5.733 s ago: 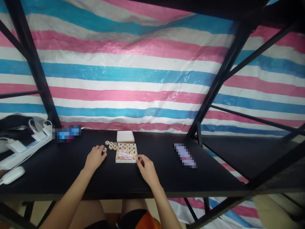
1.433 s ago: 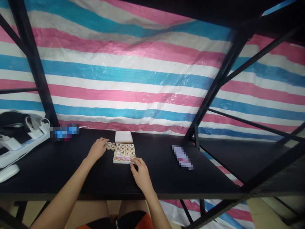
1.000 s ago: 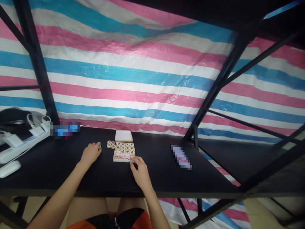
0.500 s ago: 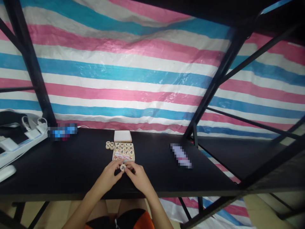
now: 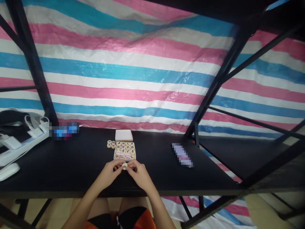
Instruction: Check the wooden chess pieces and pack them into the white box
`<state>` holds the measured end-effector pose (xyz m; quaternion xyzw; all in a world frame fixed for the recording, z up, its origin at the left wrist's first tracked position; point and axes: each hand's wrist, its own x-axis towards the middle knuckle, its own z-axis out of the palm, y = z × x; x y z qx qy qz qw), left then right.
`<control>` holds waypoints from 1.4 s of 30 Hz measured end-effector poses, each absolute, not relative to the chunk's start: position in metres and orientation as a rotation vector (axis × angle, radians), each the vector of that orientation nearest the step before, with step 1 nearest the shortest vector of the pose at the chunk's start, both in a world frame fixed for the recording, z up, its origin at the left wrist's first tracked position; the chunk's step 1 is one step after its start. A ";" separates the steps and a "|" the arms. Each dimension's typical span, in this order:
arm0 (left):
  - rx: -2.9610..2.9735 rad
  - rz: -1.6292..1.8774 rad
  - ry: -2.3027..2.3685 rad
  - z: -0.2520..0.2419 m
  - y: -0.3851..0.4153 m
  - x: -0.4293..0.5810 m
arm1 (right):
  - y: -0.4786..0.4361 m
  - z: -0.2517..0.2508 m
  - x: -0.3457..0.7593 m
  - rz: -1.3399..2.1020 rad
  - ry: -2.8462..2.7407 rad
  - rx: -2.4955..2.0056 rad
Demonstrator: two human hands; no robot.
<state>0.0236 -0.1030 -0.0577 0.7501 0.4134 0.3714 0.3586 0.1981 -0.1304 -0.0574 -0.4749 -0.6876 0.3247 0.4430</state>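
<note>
Quick count: two bare hands, left hand [image 5: 108,172] and right hand [image 5: 140,174], pinching one round pale wooden game disc [image 5: 124,166] between them. One shallow square cream box [image 5: 125,151] full of the same discs, too small to count properly. Loose discs beside it [image 5: 111,144]: about four. One flat pale square lid [image 5: 124,135] behind, one long white power strip [image 5: 17,149] far left, one black tabletop [image 5: 71,165]
</note>
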 end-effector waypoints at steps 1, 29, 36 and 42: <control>1.935 0.978 1.066 -0.058 -0.103 0.023 | -0.131 -0.057 0.198 0.810 -1.718 -1.190; 1.820 0.917 1.061 -0.060 -0.102 0.022 | -0.130 -0.056 0.199 0.767 -1.750 -1.203; 1.888 0.941 1.147 -0.064 -0.100 0.021 | -0.128 -0.061 0.199 0.731 -1.735 -1.188; 1.960 0.972 1.120 -0.066 -0.101 0.019 | -0.127 -0.063 0.199 0.720 -1.750 -1.173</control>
